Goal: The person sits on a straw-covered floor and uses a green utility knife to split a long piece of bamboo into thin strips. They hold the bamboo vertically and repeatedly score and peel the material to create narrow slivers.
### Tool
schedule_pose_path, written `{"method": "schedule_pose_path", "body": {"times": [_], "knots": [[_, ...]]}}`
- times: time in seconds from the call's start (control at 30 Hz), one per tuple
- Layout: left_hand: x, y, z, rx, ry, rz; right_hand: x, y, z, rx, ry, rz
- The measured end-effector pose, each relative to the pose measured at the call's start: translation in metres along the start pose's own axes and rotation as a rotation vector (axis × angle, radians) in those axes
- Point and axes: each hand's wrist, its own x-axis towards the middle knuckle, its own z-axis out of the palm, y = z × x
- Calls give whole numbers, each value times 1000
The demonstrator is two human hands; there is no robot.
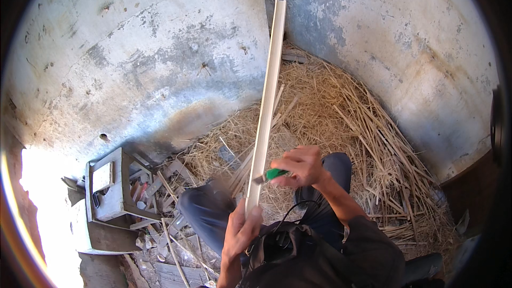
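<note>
A long, pale, trough-shaped strip [266, 96], which looks like split bamboo or wood, slants up and away from my lap toward the wall corner. My left hand [241, 230] is closed around its near end. In my right hand [303, 165] is a knife with a green handle [276, 173]. Its short, broad blade [260, 180] lies against the strip's hollow face, a little beyond my left hand. Both of my bent knees, in dark trousers, flank the strip.
Straw-like shavings [320, 96] cover the floor ahead, with a pile of thin sticks [368, 149] curving along the right wall. A worn wooden box [109, 202] with scraps stands at left. Stained walls [176, 48] meet ahead; bright light enters at far left.
</note>
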Motion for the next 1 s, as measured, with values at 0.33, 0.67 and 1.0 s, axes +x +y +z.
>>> {"method": "schedule_pose_path", "body": {"times": [0.33,0.67,1.0], "knots": [[-8,-7,-11,-75,-26,-61,7,1,-6,-39,-44,7],[-17,-20,-25,34,24,-95,-19,47,-21,103,64,481],[9,-15,-5,453,219,210,3,-18,-1,166,-109,175]]}}
